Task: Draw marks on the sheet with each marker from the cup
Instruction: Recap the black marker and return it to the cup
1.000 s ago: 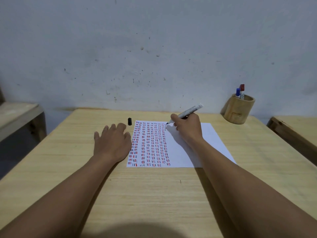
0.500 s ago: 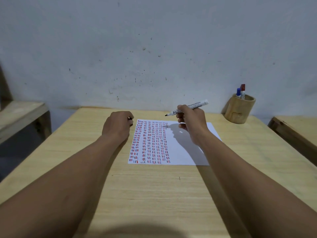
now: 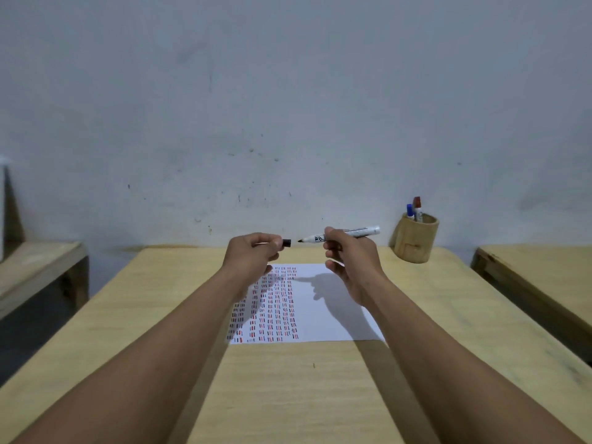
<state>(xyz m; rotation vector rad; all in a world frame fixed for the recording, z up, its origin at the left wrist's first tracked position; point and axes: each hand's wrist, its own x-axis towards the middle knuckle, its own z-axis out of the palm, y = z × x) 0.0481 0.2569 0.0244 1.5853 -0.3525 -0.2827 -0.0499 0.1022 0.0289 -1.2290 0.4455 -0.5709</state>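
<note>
A white sheet (image 3: 323,318) lies on the wooden table (image 3: 288,395), its left half filled with columns of short red, blue and black marks. Above its far edge my right hand (image 3: 350,261) holds a black marker (image 3: 349,234) level, bare tip pointing left. My left hand (image 3: 253,254) pinches the black cap (image 3: 286,242), its open end facing the tip a small gap away. A bamboo cup (image 3: 415,241) stands at the far right with a blue marker (image 3: 410,210) and a red marker (image 3: 417,206) sticking out.
A grey wall rises right behind the table. A wooden bench (image 3: 35,270) stands to the left and another wooden table (image 3: 541,267) to the right, each across a gap.
My right hand lifted the marker off the sheet and turned it level. My left hand left the sheet's edge, picked the cap up from the table and raised it toward the tip.
</note>
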